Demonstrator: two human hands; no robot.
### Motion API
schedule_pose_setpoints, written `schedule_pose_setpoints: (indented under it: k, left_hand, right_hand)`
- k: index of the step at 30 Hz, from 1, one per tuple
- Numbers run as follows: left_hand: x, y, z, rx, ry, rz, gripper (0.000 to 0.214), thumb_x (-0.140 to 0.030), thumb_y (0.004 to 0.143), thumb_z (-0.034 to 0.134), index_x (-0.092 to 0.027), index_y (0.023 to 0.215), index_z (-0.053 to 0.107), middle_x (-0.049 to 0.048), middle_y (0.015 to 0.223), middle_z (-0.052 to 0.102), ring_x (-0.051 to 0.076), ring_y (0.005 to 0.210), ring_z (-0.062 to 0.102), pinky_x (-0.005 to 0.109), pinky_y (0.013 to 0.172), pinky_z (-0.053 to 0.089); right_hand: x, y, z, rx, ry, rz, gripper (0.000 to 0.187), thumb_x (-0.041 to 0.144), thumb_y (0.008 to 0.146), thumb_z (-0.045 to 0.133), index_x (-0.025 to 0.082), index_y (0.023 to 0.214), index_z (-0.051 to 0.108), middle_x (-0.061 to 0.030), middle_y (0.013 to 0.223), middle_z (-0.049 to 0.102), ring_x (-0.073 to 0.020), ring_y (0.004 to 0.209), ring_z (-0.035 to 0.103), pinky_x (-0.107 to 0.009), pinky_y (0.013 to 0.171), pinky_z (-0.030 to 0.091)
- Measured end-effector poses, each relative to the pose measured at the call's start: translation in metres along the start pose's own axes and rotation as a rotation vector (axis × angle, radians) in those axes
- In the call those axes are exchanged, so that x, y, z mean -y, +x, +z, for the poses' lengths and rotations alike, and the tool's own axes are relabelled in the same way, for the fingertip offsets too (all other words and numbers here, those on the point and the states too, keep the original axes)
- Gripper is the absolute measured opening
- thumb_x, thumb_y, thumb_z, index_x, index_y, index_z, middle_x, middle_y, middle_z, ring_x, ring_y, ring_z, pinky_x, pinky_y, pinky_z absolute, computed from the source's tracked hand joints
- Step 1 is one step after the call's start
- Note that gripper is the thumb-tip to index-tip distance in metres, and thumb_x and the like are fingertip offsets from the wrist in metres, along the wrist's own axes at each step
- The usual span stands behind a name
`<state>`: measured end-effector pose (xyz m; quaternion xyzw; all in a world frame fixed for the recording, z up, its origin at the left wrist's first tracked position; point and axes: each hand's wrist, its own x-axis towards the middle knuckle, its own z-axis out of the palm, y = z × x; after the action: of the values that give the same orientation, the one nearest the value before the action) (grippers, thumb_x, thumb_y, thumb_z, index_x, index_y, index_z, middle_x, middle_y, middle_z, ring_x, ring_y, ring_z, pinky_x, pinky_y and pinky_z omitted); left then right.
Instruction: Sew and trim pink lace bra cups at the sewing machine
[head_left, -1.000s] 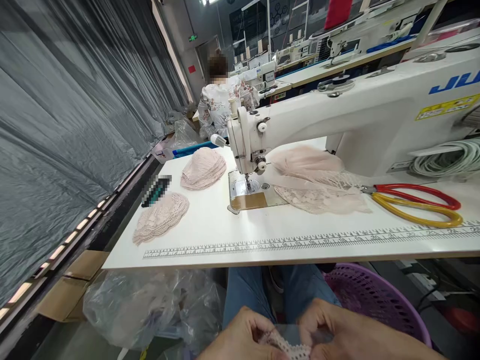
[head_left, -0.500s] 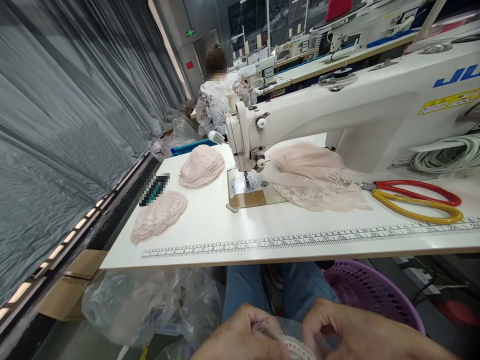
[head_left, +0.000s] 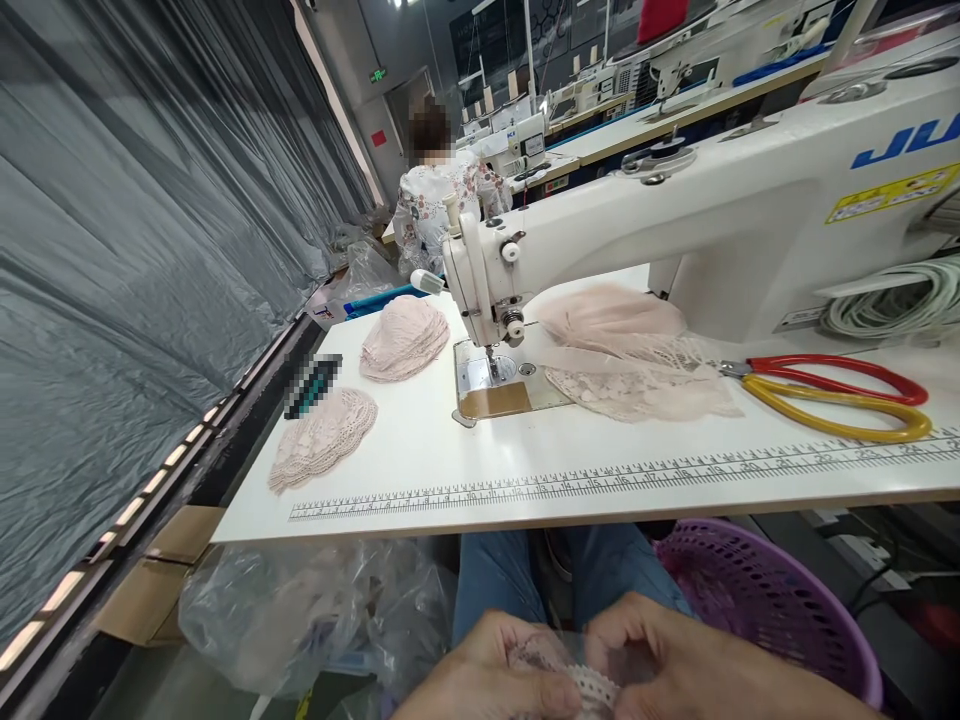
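Observation:
Over my lap, at the bottom of the head view, my left hand point(head_left: 502, 672) is closed on a pale pink piece of lace fabric point(head_left: 592, 686) with a holed trim edge. My right hand point(head_left: 660, 650) grips the same piece from the other side, its fingers curled and partly hidden. Sheer fabric stretches between the two hands. On the table above stands a white sewing machine point(head_left: 585, 235). A pink lace and mesh piece point(head_left: 630, 350) lies right of its needle. Two stacks of pale pink lace pieces, a far stack point(head_left: 405, 338) and a near stack point(head_left: 324, 438), rest to the left.
Scissors point(head_left: 840, 395) with red and yellow handles lie at the right. A printed ruler point(head_left: 525, 488) runs along the table's front edge. Below are a purple basket point(head_left: 780, 610), plastic bags point(head_left: 315, 620) and a cardboard box point(head_left: 157, 580). A person point(head_left: 435, 200) sits beyond the machine.
My right hand has shifted slightly left, closer to my left hand, and more of the holed trim shows between them. The camera view has tilted a little. The table things are unmoved.

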<state>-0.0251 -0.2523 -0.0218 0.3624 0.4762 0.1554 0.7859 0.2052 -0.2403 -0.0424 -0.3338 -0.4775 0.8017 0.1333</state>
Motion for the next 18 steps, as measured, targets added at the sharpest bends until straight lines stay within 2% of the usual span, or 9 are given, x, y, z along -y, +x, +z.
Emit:
schedule_pose_setpoints:
  k: [3, 6, 9, 11, 15, 18]
  left_hand:
    - [0.003, -0.002, -0.004, -0.041, 0.039, -0.03, 0.048, -0.049, 0.055, 0.09, -0.011, 0.077, 0.069, 0.0001, 0.072, 0.06, 0.01, 0.066, 0.051, 0.022, 0.064, 0.036]
    - [0.004, -0.006, -0.003, -0.122, 0.1, -0.063, 0.057, -0.053, 0.054, 0.089, -0.012, 0.089, 0.069, -0.0005, 0.076, 0.062, 0.012, 0.071, 0.053, 0.023, 0.068, 0.037]
    - [-0.001, -0.011, 0.004, -0.295, 0.24, -0.184, 0.069, -0.047, 0.042, 0.094, -0.016, 0.099, 0.068, -0.0027, 0.076, 0.063, 0.015, 0.076, 0.056, 0.024, 0.07, 0.038]
    - [-0.005, -0.012, 0.007, -0.344, 0.327, -0.237, 0.071, -0.045, 0.038, 0.095, -0.018, 0.098, 0.068, -0.0028, 0.081, 0.065, 0.017, 0.082, 0.057, 0.025, 0.072, 0.039]
    - [-0.009, -0.009, 0.006, -0.279, 0.374, -0.121, 0.062, -0.049, 0.045, 0.092, -0.017, 0.092, 0.068, -0.0006, 0.094, 0.064, 0.019, 0.091, 0.056, 0.025, 0.078, 0.04]
    - [-0.012, -0.009, 0.005, -0.231, 0.375, -0.047, 0.054, -0.05, 0.045, 0.091, -0.015, 0.078, 0.068, -0.0016, 0.085, 0.06, 0.017, 0.085, 0.054, 0.025, 0.077, 0.039]
  right_hand:
    - [0.004, 0.005, 0.005, -0.062, -0.005, 0.015, 0.048, 0.057, 0.057, 0.083, 0.017, 0.07, 0.062, 0.0055, 0.062, 0.051, -0.0092, 0.061, 0.043, -0.021, 0.055, 0.031]
    - [0.003, 0.004, 0.006, -0.096, -0.014, 0.046, 0.052, 0.061, 0.053, 0.082, 0.017, 0.072, 0.06, 0.0064, 0.062, 0.047, -0.0094, 0.061, 0.041, -0.022, 0.055, 0.029]
    - [0.005, 0.0, 0.006, -0.115, -0.027, 0.077, 0.058, 0.065, 0.05, 0.081, 0.018, 0.075, 0.059, 0.0068, 0.063, 0.046, -0.0091, 0.06, 0.038, -0.022, 0.054, 0.027]
    - [0.008, -0.002, 0.006, -0.127, -0.036, 0.089, 0.059, 0.065, 0.049, 0.082, 0.018, 0.076, 0.058, 0.0067, 0.064, 0.047, -0.0092, 0.061, 0.039, -0.022, 0.055, 0.027]
    - [0.015, -0.002, 0.007, -0.121, -0.042, 0.087, 0.057, 0.065, 0.049, 0.082, 0.018, 0.073, 0.058, 0.0053, 0.064, 0.05, -0.0098, 0.062, 0.042, -0.022, 0.057, 0.031]
    - [0.018, -0.001, 0.007, -0.088, -0.056, 0.036, 0.058, 0.067, 0.051, 0.08, 0.018, 0.073, 0.06, 0.005, 0.063, 0.051, -0.0095, 0.061, 0.043, -0.022, 0.057, 0.032]
